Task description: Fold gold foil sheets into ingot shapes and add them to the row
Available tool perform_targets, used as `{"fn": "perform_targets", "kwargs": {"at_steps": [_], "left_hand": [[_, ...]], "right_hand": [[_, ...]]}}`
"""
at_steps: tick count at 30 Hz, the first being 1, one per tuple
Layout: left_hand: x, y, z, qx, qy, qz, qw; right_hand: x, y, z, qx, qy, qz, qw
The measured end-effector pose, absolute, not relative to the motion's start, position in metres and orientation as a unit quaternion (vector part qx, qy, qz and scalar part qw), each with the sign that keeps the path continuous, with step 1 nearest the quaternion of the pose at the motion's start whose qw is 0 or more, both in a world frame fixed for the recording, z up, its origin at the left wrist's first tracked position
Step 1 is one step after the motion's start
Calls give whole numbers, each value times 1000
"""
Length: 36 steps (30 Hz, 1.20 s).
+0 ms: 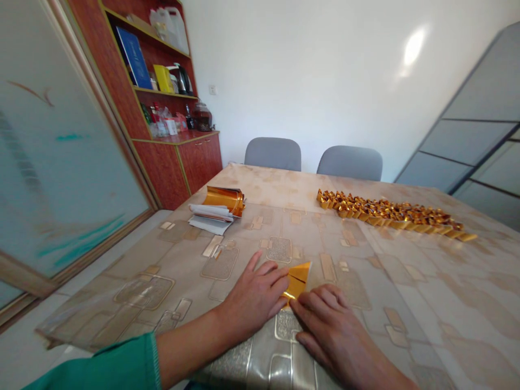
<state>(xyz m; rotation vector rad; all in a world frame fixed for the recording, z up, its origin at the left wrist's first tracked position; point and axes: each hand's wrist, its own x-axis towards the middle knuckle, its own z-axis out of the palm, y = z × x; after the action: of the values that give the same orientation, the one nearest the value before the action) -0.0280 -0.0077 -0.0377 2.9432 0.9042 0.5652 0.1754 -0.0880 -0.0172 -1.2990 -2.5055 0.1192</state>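
Note:
A small piece of folded gold foil paper (298,279) lies on the table between my hands, with a crease line across it. My left hand (257,290) is palm down over its left end, the fingertips and thumb closed on the paper and the little finger stretched away. My right hand (331,325) has curled fingers, and its index fingertip presses the paper's near edge. The right thumb rests lower, apart from the paper. What lies beneath the left fingers is hidden.
A stack of curled gold foil sheets (225,200) with pale backs lies at the far left of the patterned tablecloth (239,244). Rows of folded gold pieces (390,214) stand at the far right. Two grey chairs (273,153) are behind the table, beside a red cabinet (199,162).

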Motion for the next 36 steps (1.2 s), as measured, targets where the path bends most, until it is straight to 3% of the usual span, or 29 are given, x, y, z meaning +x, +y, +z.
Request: {"fn": "perform_targets", "kwargs": {"at_steps": [5,11,17,28,32,36], "left_hand": [[-28,-8,-39,939,292,182,10],[-27,-7,-43,938,285,197,19],[-27,-8,-42,933,295,198,50],[-28,-9,-33,921,324,197,85],[-28,-7,-32,918,293,254,83],[-22,-5,-25,916,240,322,3]], "right_hand": [[185,-91,-18,-478,-862,55,158],[189,-48,-1,-488,-827,127,249],[186,3,-13,-511,-823,163,189],[191,-6,-16,-475,-810,249,236],[192,-21,3,-423,-824,206,316],[201,-41,19,-356,-864,146,325]]}}
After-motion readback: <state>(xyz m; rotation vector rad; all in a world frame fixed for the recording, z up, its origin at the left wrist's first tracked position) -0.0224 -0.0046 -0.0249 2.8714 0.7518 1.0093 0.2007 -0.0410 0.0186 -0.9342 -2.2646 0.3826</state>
